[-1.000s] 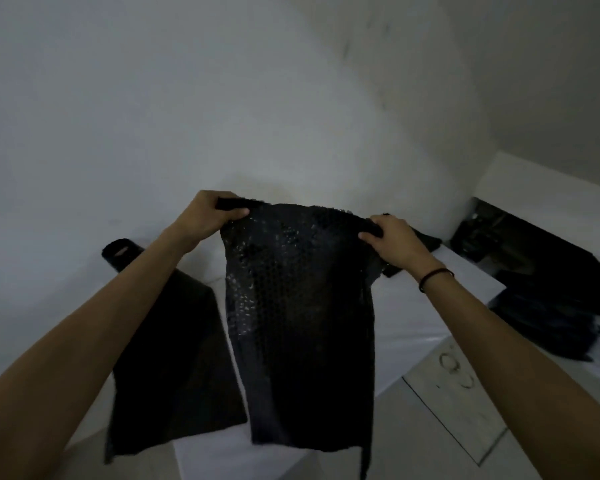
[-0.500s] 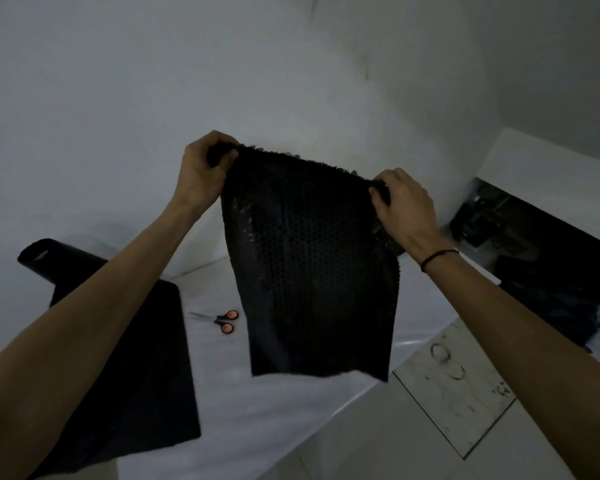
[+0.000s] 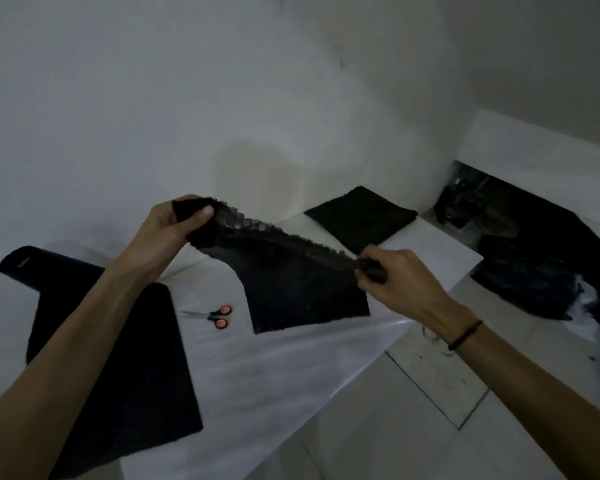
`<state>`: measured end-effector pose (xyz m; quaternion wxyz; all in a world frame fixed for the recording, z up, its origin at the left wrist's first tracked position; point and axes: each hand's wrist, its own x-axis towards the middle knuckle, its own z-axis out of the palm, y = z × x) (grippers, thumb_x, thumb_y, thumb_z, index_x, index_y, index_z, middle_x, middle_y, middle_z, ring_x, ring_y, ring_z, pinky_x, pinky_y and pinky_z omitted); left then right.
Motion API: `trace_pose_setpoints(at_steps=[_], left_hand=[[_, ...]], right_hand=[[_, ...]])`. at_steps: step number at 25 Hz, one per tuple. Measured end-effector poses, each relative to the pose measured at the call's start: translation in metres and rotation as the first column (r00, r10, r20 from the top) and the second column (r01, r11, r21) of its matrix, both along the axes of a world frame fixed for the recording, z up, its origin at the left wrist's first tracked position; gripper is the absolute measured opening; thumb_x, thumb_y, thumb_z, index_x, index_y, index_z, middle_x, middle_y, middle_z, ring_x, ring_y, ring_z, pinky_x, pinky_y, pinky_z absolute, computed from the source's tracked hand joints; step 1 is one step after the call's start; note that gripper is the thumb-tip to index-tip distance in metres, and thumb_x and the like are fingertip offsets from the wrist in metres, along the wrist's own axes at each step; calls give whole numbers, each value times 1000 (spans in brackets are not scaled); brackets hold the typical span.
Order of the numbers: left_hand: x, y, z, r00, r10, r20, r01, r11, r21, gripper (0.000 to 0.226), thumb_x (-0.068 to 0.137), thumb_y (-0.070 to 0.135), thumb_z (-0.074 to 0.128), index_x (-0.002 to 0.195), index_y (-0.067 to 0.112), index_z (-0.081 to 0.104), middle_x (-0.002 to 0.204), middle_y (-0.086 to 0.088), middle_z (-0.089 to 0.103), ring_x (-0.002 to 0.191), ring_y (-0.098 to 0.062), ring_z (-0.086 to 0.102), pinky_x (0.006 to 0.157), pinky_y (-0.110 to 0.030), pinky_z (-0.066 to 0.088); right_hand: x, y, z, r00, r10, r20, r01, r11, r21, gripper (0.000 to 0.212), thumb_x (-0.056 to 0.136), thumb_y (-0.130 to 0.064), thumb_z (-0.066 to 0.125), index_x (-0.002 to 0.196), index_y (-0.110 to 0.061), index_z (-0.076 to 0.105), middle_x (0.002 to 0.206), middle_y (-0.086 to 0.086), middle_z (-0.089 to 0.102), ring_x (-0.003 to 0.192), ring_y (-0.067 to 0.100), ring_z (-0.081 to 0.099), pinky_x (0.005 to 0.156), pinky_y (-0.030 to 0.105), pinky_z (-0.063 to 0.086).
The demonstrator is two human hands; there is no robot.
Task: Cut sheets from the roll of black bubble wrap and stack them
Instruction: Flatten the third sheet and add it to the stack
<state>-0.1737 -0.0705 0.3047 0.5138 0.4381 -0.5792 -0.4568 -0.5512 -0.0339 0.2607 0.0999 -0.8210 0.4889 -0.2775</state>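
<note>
Over the middle of the white table (image 3: pixel 274 375) the cut sheet (image 3: pixel 302 292) hangs limp and light, my left hand (image 3: pixel 172 228) and right hand (image 3: pixel 399 282) each pinching a top corner, which I judge the best hold for such floppy wrap

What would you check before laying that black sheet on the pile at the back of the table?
1. Grip of left hand on one end of the sheet's top edge: ok.
2. Grip of right hand on the other end: ok.
3. Is the sheet spread flat: not ok, top edge bunched and twisted.
4. Nothing lying on the stack: ok.
5. Are the scissors clear of the stack: ok, apart on the table.
6. Size matching the stack: cannot tell.
</note>
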Motion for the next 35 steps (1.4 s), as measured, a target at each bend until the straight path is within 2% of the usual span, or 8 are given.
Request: trace_pose_setpoints(at_steps=[7, 11, 14, 20, 24, 28, 32, 35], left_hand=[[3, 41, -76, 960, -138, 242, 51, 941, 334, 20, 92, 24, 67, 98, 6, 74, 101, -16, 75, 82, -17, 71, 72, -23, 55], [21, 63, -125, 742, -405, 533, 153, 878, 454, 27, 95, 35, 64, 103, 10, 72, 101, -5, 75, 90, -14, 68, 83, -26, 51], [28, 82, -161, 670, -558, 490, 250, 791, 559, 18, 100, 32, 56, 114, 30, 67, 111, 20, 67, 101, 8, 61, 91, -11, 44], [25, 69, -251, 389, -709, 588, 190, 686, 702, 27, 105, 31, 45, 99, 14, 65, 113, -4, 68, 104, -22, 62, 90, -26, 45], [1, 44, -287, 631, -402, 663, 71, 882, 467, 30, 102, 32, 52, 89, 5, 60, 95, -7, 67, 88, -19, 61, 77, -29, 42], [-32, -13, -310, 805, -113, 583, -52, 964, 260, 32, 98, 22, 61, 69, 8, 58, 63, -4, 59, 64, -13, 56, 65, -34, 43], [-75, -55, -333, 862, -104, 496, -80, 939, 336, 13, 92, 33, 69, 80, 28, 68, 79, 11, 68, 75, -2, 62, 73, -27, 46], [-94, -72, -329, 954, -88, 285, -91, 824, 560, 48, 80, 64, 69, 106, 24, 71, 99, 7, 72, 91, -8, 68, 81, -24, 51]], right_hand=[[29, 69, -73, 992, 116, 44, -122, 839, 530, 33, 90, -13, 65, 62, -9, 49, 60, -5, 53, 52, 4, 47, 49, 22, 34], [47, 100, -128, 990, 135, 36, -122, 711, 692, 46, 93, -15, 63, 57, -21, 35, 57, -9, 41, 48, 1, 42, 51, 22, 31], [60, 114, -157, 988, 156, 3, -92, 567, 819, 32, 94, -19, 62, 67, -11, 48, 68, 3, 50, 61, 9, 48, 55, 25, 38], [60, 106, -207, 993, 106, -58, 1, 474, 881, 35, 101, -27, 51, 69, -17, 43, 68, 0, 49, 59, 9, 47, 51, 17, 38], [43, 86, -249, 996, -61, -66, 89, 572, 816, 38, 100, -37, 47, 100, -2, 64, 95, 15, 67, 86, 27, 64, 78, 37, 55], [20, 42, -273, 976, -205, -77, 186, 594, 783, 32, 105, -25, 47, 120, -1, 63, 113, 16, 65, 103, 28, 62, 88, 30, 49], [-2, 14, -310, 940, -323, -110, 294, 601, 743, 34, 104, -22, 49, 130, -1, 58, 129, 12, 53, 116, 28, 55, 100, 25, 40], [-14, -1, -317, 917, -392, -75, 324, 622, 713, 31, 105, -19, 46, 123, 2, 59, 111, 15, 63, 98, 27, 61, 92, 31, 49]])
